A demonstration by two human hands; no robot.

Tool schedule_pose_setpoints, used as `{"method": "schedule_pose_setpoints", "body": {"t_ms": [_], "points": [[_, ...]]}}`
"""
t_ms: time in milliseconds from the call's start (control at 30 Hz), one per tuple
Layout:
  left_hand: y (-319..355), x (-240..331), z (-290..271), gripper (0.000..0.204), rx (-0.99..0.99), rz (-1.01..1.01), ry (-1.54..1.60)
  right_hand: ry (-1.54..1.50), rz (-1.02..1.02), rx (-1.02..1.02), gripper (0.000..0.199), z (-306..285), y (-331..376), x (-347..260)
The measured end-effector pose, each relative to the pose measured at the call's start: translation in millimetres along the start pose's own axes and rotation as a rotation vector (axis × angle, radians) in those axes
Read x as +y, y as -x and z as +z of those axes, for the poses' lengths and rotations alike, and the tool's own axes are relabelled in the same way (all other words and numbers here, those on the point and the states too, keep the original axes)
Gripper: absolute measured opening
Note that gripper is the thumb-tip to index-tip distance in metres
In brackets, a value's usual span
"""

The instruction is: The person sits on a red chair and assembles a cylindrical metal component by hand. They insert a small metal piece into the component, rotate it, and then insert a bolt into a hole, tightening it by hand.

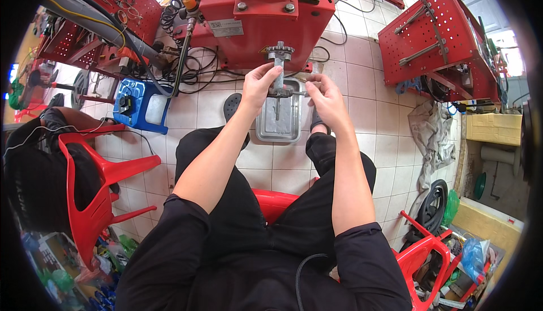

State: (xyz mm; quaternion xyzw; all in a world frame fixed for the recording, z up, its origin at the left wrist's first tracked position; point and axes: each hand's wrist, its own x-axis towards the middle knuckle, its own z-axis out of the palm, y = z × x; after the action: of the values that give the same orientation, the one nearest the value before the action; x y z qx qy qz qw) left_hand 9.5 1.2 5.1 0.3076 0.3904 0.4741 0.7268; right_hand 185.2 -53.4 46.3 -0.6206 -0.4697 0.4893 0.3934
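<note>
Two bare hands up over the clear tray (pixel 285 127) in the head view, from where I stand. Metal shaft (pixel 279 78) is above the tray's far half, toothed gear (pixel 280 51) at its upper end, thin rod (pixel 277 111) over the tray's middle. Left hand (pixel 258 87): above tray's far left corner, thumb and fingers pinching the shaft just below the gear. Right hand (pixel 324 96): by tray's far right corner, fingers curled at a thin metal bar (pixel 297 93); can't tell if they're closed on it. Red machine (pixel 257 14): just beyond tray. Blue stool (pixel 136 120): left of tray. Red perforated cart (pixel 413 45): well right of tray.
</note>
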Motion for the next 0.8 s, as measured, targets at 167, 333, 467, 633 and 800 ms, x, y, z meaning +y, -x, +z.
{"method": "schedule_pose_setpoints", "body": {"t_ms": [167, 333, 467, 633, 800], "points": [[-0.6, -0.9, -2.0, 0.029, 0.009, 0.005, -0.002, -0.017, 0.041, -0.096, 0.036, -1.4, 3.4, -6.7], [0.1, 0.0, 2.3, 0.030, 0.005, 0.006, -0.006, 0.067, -0.049, -0.021, 0.032, -2.0, -1.2, 3.1], [-0.4, -1.5, -1.6, 0.029, 0.015, -0.006, 0.000, -0.041, 0.016, -0.117, 0.036, -0.6, 0.9, 0.8], [-0.7, -1.5, 1.4, 0.029, 0.008, 0.001, 0.012, 0.026, -0.101, 0.013, 0.033, -2.8, -0.1, 6.6], [-0.8, -1.2, -2.9, 0.031, 0.014, 0.005, 0.012, -0.060, 0.095, -0.052, 0.035, -2.1, 3.3, -12.9]]}}
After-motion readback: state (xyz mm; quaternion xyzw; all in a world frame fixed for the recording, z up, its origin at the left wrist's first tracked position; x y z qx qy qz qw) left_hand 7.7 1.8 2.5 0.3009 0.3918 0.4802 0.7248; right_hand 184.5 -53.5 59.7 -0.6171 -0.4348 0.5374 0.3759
